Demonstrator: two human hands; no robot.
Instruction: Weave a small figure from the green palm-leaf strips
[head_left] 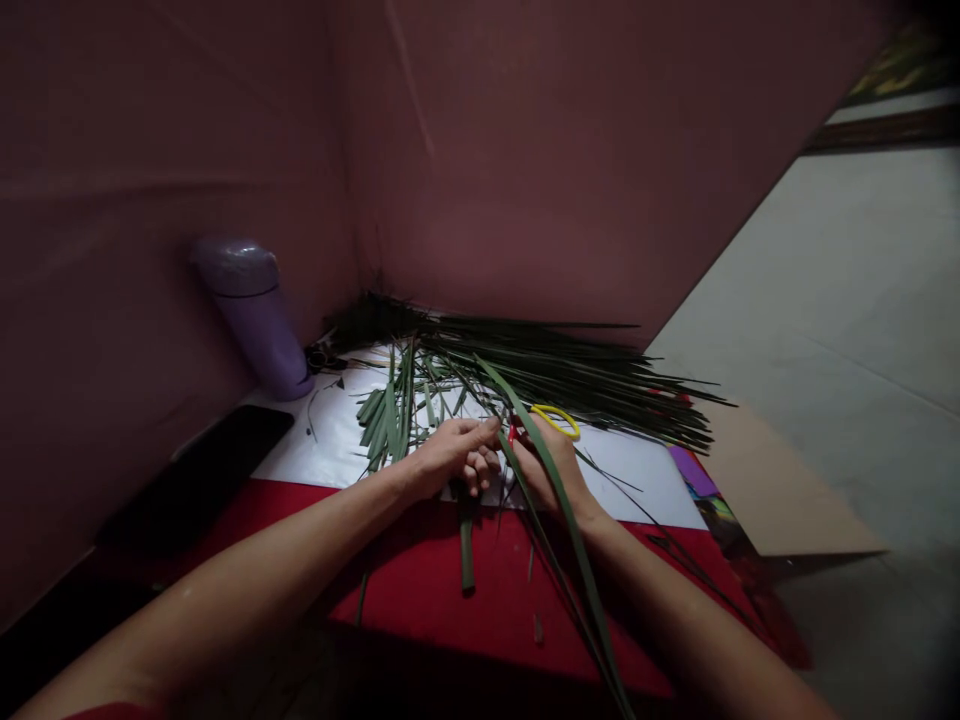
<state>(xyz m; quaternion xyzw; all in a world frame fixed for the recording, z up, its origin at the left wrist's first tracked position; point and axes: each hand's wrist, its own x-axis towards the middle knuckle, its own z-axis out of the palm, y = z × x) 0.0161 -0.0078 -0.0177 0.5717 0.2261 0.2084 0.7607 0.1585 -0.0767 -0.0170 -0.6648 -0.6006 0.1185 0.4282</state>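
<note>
My left hand (456, 455) is closed, thumb and fingers pinched on a long green leaf strip (536, 535) that trails down past my right wrist. My right hand (553, 475) grips a pair of scissors; their yellow handle loop (557, 420) shows above the knuckles, with a bit of red between the hands. The blades are mostly hidden. A wider leaf (576, 545) arches over my right hand and hangs toward the front edge. Below my left hand lies a short leaf piece (466, 550). Cut leaf pieces (386, 420) are heaped to the left of the hands.
A large bundle of long dark leaves (562, 362) lies along the back wall. A purple bottle (259, 320) stands at left, near a dark phone-like slab (240, 445). White sheet (637, 470) covers part of the red cloth (420, 570). Cardboard (780, 490) lies at right.
</note>
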